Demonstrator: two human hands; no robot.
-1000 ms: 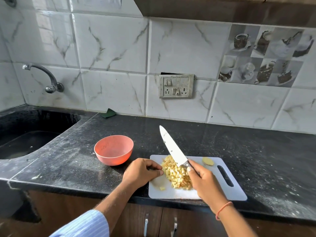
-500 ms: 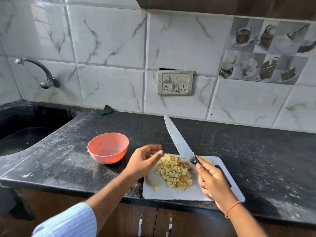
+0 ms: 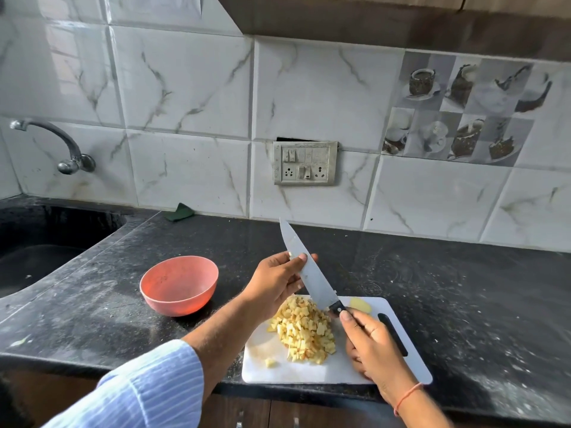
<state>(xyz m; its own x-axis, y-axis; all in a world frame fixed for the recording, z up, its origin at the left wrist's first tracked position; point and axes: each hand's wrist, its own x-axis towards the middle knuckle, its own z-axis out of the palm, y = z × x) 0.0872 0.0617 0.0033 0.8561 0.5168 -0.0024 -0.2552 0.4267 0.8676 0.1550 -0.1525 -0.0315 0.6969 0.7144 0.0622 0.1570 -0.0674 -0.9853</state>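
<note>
- Our left hand (image 3: 275,284), clear of the knife (image 3: 309,274) half a second ago, now pinches its blade. Our right hand (image 3: 374,344) grips the handle.
- White cutting board (image 3: 309,373) on a black speckled counter (image 3: 432,273), with a marble-tiled wall behind.
- The knife is held above the board, slanting, tip pointing away and to the left.

Black speckled stone counter (image 3: 463,288), dusty with pale smears, spans the lower half of the frame. White cutting board (image 3: 309,373) lies flat at lower centre-right, slightly skewed, its near side reaching the counter's front edge. Salmon bowl (image 3: 179,285) sits upright left of the board, near but not touching. Green scrub pad (image 3: 180,211) lies at the back against the tiles, centre-left. Sink (image 3: 31,257) is recessed at far left.
</note>
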